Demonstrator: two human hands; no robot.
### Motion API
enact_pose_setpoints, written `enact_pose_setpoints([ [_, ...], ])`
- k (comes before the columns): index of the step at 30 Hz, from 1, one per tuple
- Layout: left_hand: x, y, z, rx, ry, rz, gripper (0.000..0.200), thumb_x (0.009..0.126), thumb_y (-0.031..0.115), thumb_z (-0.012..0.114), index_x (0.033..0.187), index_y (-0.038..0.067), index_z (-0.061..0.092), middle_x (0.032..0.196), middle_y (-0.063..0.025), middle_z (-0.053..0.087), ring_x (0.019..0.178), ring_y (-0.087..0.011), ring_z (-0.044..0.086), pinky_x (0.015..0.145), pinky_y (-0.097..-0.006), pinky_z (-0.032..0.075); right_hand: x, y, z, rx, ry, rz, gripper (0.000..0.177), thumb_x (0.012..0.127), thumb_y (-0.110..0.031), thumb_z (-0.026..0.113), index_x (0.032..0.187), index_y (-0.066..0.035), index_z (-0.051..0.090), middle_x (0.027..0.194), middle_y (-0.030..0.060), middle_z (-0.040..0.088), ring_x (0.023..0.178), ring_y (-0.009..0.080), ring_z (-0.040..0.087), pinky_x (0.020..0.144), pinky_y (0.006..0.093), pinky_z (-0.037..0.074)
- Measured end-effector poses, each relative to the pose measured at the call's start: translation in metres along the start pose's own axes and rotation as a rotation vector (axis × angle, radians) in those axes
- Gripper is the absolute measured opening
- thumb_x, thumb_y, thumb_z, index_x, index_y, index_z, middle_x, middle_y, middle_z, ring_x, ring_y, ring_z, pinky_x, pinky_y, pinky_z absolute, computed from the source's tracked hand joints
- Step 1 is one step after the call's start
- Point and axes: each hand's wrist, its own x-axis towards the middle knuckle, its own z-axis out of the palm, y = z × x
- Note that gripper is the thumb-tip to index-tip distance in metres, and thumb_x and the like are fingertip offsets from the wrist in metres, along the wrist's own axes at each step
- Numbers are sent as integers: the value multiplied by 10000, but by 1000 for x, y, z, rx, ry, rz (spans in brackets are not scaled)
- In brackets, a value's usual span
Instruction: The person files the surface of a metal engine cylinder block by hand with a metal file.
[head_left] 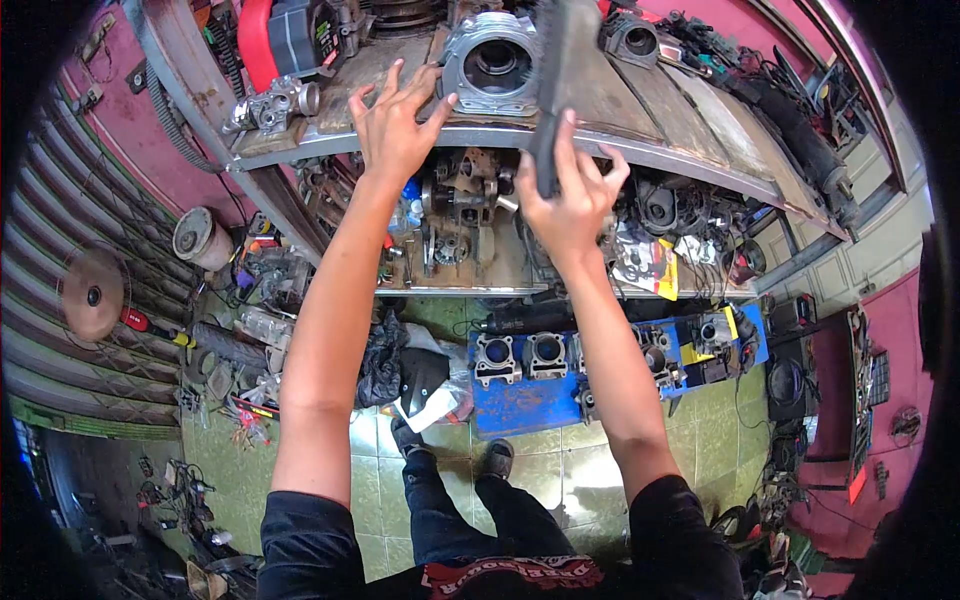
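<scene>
A silver cylinder block (490,68) with a round bore stands at the front edge of the upper wooden shelf. My left hand (398,118) is at its left side, fingers spread and thumb tip right at the metal. In my right hand (572,195) is a brush (568,70), its dark handle gripped and its long head pointing up, slightly blurred. The brush overlaps the block's right edge in this view. A small carburetor-like part (275,105) lies to the left of my left hand.
A red and grey machine (290,40) and another metal housing (632,40) share the upper shelf (690,110). Engine parts (465,195) crowd the lower shelf. Several cylinder blocks (497,358) rest on a blue low table (525,405) near my feet. At left stands a fan (95,295).
</scene>
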Motion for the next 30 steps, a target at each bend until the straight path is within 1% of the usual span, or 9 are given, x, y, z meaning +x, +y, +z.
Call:
enact_pose_setpoints([
  [3, 0, 0, 0, -29, 4, 1, 436, 969, 488, 644, 1236, 157, 737, 1330, -42, 706, 1400, -269, 533, 1122, -496, 240, -9, 1, 13, -48, -107, -120, 722, 780, -157, 796, 1444, 10, 566, 649, 39, 631, 621, 197, 620, 992, 479, 420],
  [7, 0, 0, -2, -42, -20, -3, 448, 974, 472, 653, 1266, 140, 720, 1330, -57, 705, 1410, -266, 523, 1129, -491, 232, -52, -3, 6, -39, -135, -4, 716, 765, -179, 793, 1418, 30, 586, 604, 23, 600, 590, 173, 605, 996, 514, 411],
  [10, 0, 1, -2, -38, -26, -24, 448, 973, 464, 657, 1270, 135, 717, 1327, -69, 705, 1412, -268, 521, 1124, -492, 239, -32, -5, -8, -67, -157, 5, 688, 804, -185, 775, 1425, 36, 577, 640, 44, 642, 594, 192, 612, 1008, 491, 418],
  [14, 0, 1, -2, -50, -15, -16, 443, 971, 462, 659, 1261, 134, 721, 1323, -71, 707, 1411, -270, 522, 1118, -494, 244, -1, -9, 0, -107, -101, -61, 666, 828, -221, 754, 1425, 20, 584, 611, 28, 610, 596, 174, 603, 980, 486, 406],
  [19, 0, 2, -2, -54, -7, -17, 434, 966, 461, 663, 1252, 140, 724, 1322, -71, 708, 1410, -260, 524, 1116, -488, 246, -40, -5, 7, -73, -123, -51, 710, 751, -189, 783, 1427, -51, 613, 586, -12, 564, 594, 150, 560, 959, 474, 404],
  [24, 1, 1, 0, -48, -4, -24, 429, 975, 474, 633, 1249, 158, 727, 1349, -32, 697, 1391, -267, 539, 1128, -486, 222, -36, -17, -7, 3, -220, -108, 716, 754, -186, 786, 1423, -12, 602, 600, -13, 567, 592, 154, 554, 961, 488, 402],
  [26, -1, 0, 0, -45, -12, -33, 427, 973, 471, 637, 1244, 154, 730, 1347, -34, 698, 1393, -266, 537, 1129, -485, 223, -10, -16, 3, -13, -42, -108, 709, 765, -192, 789, 1422, -5, 600, 602, 0, 568, 592, 161, 554, 962, 490, 401],
  [28, 0, 0, 0, -51, -2, -13, 424, 969, 468, 642, 1245, 159, 734, 1338, -36, 703, 1393, -264, 538, 1124, -487, 230, -2, -8, 14, -94, -106, -105, 717, 773, -187, 783, 1439, -12, 583, 624, 7, 581, 617, 159, 585, 966, 501, 401],
  [30, -3, 2, -1, -42, -14, -20, 428, 964, 455, 658, 1255, 150, 731, 1332, -51, 705, 1401, -256, 531, 1128, -482, 233, -32, 3, 24, -55, -146, -124, 717, 762, -189, 785, 1429, -12, 591, 648, 4, 598, 637, 154, 603, 964, 506, 404],
])
